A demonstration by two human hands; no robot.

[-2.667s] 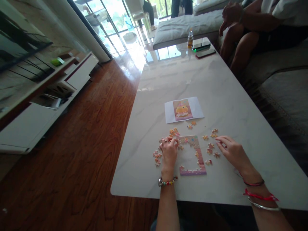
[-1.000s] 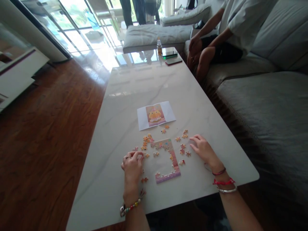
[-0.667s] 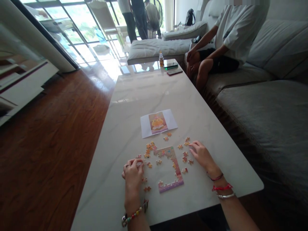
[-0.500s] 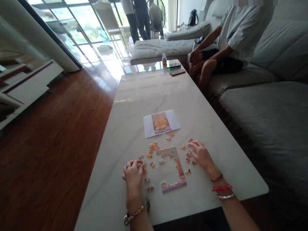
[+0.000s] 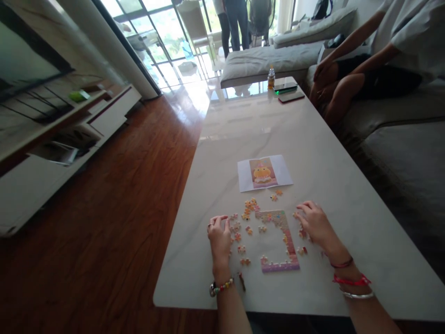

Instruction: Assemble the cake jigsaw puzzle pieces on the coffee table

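A half-built pink jigsaw frame [image 5: 280, 239] lies on the white marble table [image 5: 323, 153]. Loose puzzle pieces [image 5: 247, 209] are scattered around it. My left hand [image 5: 219, 236] rests on the table left of the frame, fingers curled down beside some loose pieces; I cannot make out whether it holds one. My right hand [image 5: 314, 225] lies on the pieces right of the frame, fingers bent and spread. A reference picture [image 5: 263, 172] of an orange figure on white paper sits just beyond the puzzle.
A small bottle [image 5: 270, 79] and two phones [image 5: 288, 92] sit at the table's far end. A person sits on the grey sofa [image 5: 399, 153] at right. Other people stand by the windows. A low TV cabinet [image 5: 55, 153] lines the left, across wooden floor.
The view has swung between frames. My left hand moved from the frame's top-left corner down to the loose pieces on its left. My right hand stayed by the pieces at right.
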